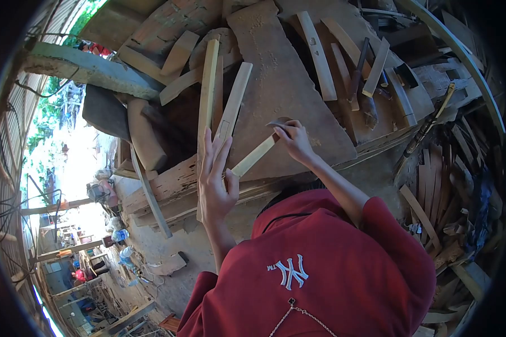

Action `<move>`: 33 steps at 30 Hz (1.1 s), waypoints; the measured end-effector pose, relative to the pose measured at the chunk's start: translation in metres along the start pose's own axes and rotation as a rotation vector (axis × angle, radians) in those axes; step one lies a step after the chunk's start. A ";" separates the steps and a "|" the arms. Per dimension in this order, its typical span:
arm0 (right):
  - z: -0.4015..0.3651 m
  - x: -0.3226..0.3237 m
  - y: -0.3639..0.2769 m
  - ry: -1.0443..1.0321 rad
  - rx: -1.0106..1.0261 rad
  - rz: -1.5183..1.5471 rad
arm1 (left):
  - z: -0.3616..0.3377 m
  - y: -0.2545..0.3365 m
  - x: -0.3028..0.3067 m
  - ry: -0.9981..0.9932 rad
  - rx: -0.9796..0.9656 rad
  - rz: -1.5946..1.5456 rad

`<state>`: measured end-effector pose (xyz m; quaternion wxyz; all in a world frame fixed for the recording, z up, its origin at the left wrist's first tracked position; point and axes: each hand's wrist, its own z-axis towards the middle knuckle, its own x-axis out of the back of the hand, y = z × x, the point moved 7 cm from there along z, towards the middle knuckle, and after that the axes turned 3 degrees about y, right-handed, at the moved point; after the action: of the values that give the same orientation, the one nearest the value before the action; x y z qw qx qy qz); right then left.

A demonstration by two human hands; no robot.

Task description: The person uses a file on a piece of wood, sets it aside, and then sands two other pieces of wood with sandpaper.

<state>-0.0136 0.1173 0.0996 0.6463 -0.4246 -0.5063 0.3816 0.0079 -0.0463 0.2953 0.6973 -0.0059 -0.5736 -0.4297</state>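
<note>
My left hand [216,188] lies with fingers stretched over the lower part of a long wood strip [208,84] and a shorter pale piece with pencil-like marks [234,104]. Its thumb is beside the near end of a short yellowish strip [256,156]. My right hand [294,141] is closed around the far end of this slanting strip, where a dark curved piece [279,122] juts out past the fingers. Under both hands is a broad brown wooden slab [315,129].
Wood pieces, one with cut slots [316,56], lie on the slab's right side near a dark rod-like tool [358,73]. Offcuts [430,174] are heaped at right. A narrow board [149,191] leans at left. A concrete-like beam [90,67] crosses the upper left.
</note>
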 end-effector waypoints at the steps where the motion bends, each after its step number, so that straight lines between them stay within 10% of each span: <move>1: -0.001 -0.001 -0.017 -0.017 0.011 0.002 | 0.002 0.000 -0.001 0.003 0.003 -0.012; 5: -0.040 0.007 -0.153 0.004 0.322 0.203 | 0.005 0.006 -0.002 -0.004 -0.052 -0.020; 14: -0.009 0.009 -0.028 0.049 -0.050 -0.037 | 0.003 0.003 0.002 0.110 -0.058 -0.180; 20: -0.042 0.013 -0.148 0.090 0.342 0.248 | 0.007 0.006 0.005 0.100 -0.096 -0.144; 26: -0.004 0.008 -0.004 0.084 -0.065 -0.054 | 0.011 0.002 0.006 0.117 -0.105 -0.127; 30: -0.045 0.013 -0.156 0.075 0.245 0.209 | 0.013 0.008 0.003 0.123 -0.133 -0.129; 33: -0.044 0.007 -0.155 0.019 0.382 0.271 | 0.015 0.010 0.004 0.126 -0.150 -0.125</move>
<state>0.0403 0.0627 0.2416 0.6624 -0.3623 -0.3571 0.5499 0.0022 -0.0346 0.3083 0.7014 0.0046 -0.4941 -0.5136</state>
